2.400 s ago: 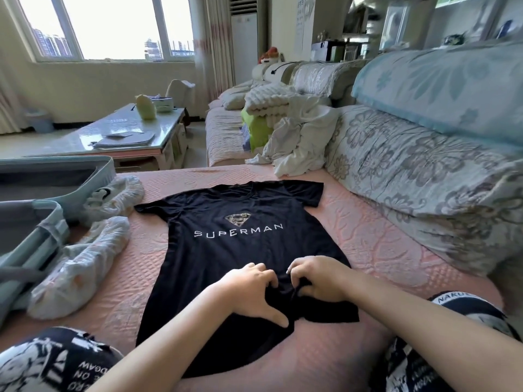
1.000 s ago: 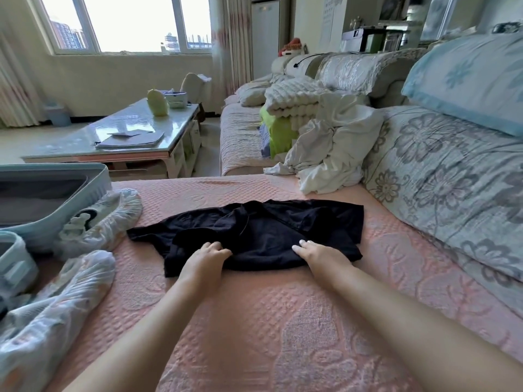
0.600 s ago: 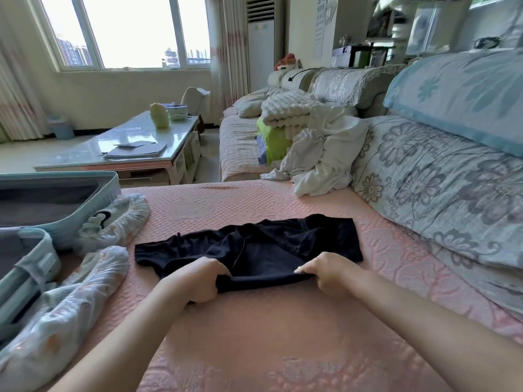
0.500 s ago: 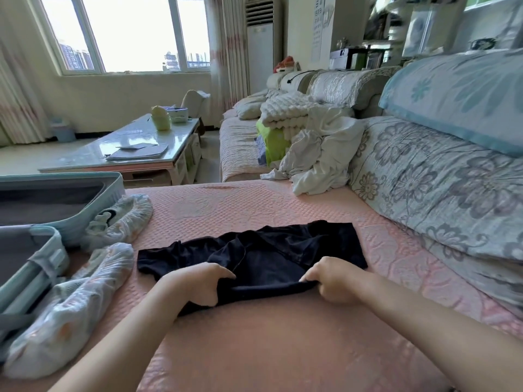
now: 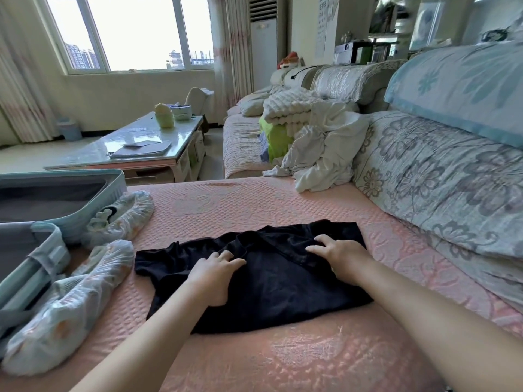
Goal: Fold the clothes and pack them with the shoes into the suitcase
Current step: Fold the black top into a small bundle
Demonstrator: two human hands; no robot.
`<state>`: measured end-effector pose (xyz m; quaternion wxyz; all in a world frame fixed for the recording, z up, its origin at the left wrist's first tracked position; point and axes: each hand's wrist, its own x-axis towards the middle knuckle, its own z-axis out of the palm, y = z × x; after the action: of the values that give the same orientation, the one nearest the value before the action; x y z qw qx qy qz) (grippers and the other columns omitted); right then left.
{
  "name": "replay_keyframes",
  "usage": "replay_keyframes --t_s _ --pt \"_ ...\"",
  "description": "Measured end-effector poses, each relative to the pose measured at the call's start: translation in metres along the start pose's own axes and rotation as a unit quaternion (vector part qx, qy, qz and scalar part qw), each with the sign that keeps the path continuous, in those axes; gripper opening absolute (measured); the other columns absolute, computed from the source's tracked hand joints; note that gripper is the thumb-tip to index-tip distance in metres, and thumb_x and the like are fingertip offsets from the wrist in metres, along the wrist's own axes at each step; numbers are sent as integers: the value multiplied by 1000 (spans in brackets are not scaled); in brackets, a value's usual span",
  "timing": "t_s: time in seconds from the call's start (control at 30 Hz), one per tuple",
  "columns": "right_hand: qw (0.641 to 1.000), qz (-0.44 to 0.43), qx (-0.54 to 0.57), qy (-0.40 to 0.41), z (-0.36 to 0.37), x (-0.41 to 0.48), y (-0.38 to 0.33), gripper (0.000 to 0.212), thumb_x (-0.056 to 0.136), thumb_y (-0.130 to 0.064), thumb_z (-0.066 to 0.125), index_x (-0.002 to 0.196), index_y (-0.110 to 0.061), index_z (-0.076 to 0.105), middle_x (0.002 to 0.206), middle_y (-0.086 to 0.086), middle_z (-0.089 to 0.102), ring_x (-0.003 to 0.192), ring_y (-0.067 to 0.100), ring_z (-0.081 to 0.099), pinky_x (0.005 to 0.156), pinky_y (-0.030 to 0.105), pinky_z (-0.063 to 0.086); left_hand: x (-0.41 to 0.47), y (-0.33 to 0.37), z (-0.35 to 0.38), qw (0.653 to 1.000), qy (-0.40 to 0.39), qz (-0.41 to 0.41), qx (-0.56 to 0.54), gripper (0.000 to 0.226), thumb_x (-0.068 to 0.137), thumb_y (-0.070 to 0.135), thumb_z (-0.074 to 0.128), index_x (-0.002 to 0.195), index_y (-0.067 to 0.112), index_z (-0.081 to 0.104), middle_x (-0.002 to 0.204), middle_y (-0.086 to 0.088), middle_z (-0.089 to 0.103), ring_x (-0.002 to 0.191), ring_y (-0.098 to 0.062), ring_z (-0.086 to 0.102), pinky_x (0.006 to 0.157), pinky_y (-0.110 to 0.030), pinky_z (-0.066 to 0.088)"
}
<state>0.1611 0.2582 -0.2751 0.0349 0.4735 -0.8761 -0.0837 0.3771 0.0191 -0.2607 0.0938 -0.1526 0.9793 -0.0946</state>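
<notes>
A black T-shirt [image 5: 271, 290] lies folded in half on the pink quilted sofa seat [image 5: 311, 360], back side up, one sleeve sticking out to the left. My left hand [image 5: 215, 274] rests flat on its middle left. My right hand [image 5: 339, 253] presses the upper right part, fingers spread. Two shoes in translucent covers lie to the left: one [image 5: 121, 219] beside the suitcase, the other [image 5: 70, 298] nearer me. The open pale blue suitcase [image 5: 85, 210] sits at the left edge, its grey lining showing.
White clothes [image 5: 325, 154] are heaped at the back of the seat, beside a green item [image 5: 273, 140] and a cream blanket. Floral cushions [image 5: 441, 179] line the right side. A glossy coffee table [image 5: 135, 148] stands beyond the suitcase.
Half a second ago both hands pinched the shirt's near edge. That edge is now pulled toward me and laid down, and both hands lie flat on the cloth.
</notes>
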Motion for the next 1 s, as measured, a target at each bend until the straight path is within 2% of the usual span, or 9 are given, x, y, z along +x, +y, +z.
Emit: replay_keyframes --t_s 0.13,0.2,0.3,0.4,0.53,0.7,0.77,0.83,1.0 --pt "994 22 60 89 10 26 4 26 100 -27 51 121 -31 66 126 -7 61 102 22 67 80 32 53 29 -18 5 991 105 -27 -80 41 85 16 57 121 35 61 116 5 60 114 -21 58 88 -34 51" --pt "974 76 161 137 7 40 4 20 99 -28 54 109 -25 70 112 0 69 100 27 66 77 32 50 44 -30 -4 981 161 -92 -59 28 89 14 55 111 26 68 111 0 63 111 -24 61 85 -35 52" --pt "902 202 317 212 -2 62 6 16 97 -23 56 99 -12 67 99 13 72 94 33 66 71 32 43 68 -53 -17 953 179 -246 -2 33 97 7 42 119 15 65 118 -6 62 113 -27 60 86 -37 52" --pt "829 295 417 227 -6 79 18 16 94 -17 56 99 -10 70 101 12 73 99 32 66 81 33 49 90 -54 -24 944 124 -305 16 38 99 13 35 131 19 54 131 -6 58 123 -26 53 97 -35 42" --pt "859 294 398 132 11 83 44 41 90 -7 50 129 -13 60 131 11 63 121 30 57 102 32 44 120 -4 -25 973 157 -168 14 46 91 13 48 136 23 43 135 -5 51 125 -27 46 101 -39 37" --pt "938 248 235 50 29 77 83 52 98 -15 42 149 -21 42 155 7 38 138 31 39 114 40 33 155 75 -20 968 142 46 -202 43 90 15 49 130 26 55 131 -1 52 121 -27 50 96 -35 43" --pt "957 248 151 -11 32 77 96 53 103 -39 42 154 -25 33 161 8 29 144 31 30 115 43 27 167 99 -13 973 114 66 -188 47 96 31 47 143 28 44 144 0 44 132 -25 40 105 -40 39" --pt "964 242 102 -37 37 80 104 54 101 -54 41 146 -25 43 154 10 37 140 31 33 111 44 29 176 113 -7 981 108 51 -153 58 98 47 44 151 30 31 156 1 29 142 -24 27 113 -45 29" --pt "956 250 147 40 40 92 116 38 99 -49 50 122 -20 61 132 6 58 125 28 51 103 39 36 187 123 0 971 184 43 -149 65 100 52 36 157 31 13 165 2 9 152 -19 4 122 -42 6"
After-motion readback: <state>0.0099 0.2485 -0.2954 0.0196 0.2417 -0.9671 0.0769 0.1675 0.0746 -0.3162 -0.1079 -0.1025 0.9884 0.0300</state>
